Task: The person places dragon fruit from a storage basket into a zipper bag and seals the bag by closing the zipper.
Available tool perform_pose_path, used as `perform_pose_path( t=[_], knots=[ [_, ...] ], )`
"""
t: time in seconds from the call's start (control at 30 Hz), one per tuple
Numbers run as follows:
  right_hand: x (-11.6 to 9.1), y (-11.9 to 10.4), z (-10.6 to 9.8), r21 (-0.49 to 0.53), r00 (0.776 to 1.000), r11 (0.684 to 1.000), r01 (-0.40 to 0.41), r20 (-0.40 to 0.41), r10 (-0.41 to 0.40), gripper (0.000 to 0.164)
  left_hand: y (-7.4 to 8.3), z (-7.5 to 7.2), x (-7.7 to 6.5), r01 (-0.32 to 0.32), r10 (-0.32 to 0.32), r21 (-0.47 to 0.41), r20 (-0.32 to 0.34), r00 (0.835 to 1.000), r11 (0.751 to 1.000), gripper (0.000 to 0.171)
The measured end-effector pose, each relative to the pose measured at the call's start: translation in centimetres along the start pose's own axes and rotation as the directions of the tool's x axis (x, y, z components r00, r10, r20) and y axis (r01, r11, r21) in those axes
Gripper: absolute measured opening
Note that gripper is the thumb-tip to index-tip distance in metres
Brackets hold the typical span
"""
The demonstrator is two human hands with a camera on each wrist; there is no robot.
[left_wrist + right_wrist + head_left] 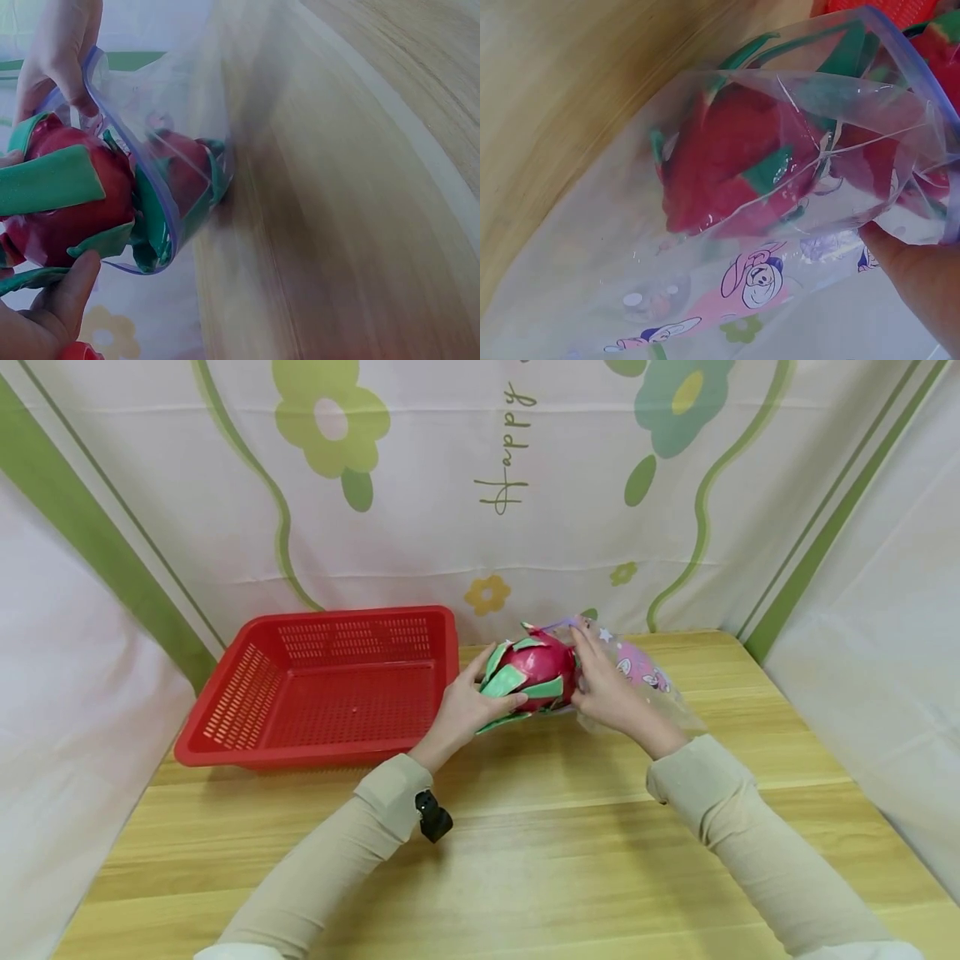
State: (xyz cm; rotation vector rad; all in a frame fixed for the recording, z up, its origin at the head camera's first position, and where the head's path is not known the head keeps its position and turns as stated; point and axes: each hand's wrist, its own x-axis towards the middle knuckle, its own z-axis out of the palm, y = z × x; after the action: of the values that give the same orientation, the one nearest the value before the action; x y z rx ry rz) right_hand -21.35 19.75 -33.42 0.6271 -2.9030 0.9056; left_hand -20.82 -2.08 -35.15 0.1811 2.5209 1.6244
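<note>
Right of the red basket (354, 700), your left hand (467, 703) grips a dragon fruit (538, 664); your right hand (606, 692) pinches the zip bag (637, 667). Likely step: bagging; next, probably push the fruit inside.

Red basket (913, 9) cropped, outer dragon fruit (939, 60) cropped, right wrist view

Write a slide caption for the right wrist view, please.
Right-hand fingers hold a clear cartoon-print plastic bag, one dragon fruit inside, another at its purple-edged mouth.
</note>
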Motion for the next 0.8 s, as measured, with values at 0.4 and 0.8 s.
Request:
perform_pose_path(
  t=[0.4, 0.8],
  knots=[
    [-0.23, -0.22, 0.26, 0.002, 0.999, 0.999, 0.038, -0.027, -0.038, 0.089, 0.06, 0.63, 0.37, -0.027, 0.026, -0.017, -0.053, 0.998, 1.0, 0.085],
    [0.18, -0.07, -0.4, 0.073, 0.999, 0.996, -0.046, -0.004, 0.047, 0.095, -0.21, 0.93, 0.03, -0.226, 0.246, 0.248, -0.051, 0.968, 0.942, 0.085]
  ],
)
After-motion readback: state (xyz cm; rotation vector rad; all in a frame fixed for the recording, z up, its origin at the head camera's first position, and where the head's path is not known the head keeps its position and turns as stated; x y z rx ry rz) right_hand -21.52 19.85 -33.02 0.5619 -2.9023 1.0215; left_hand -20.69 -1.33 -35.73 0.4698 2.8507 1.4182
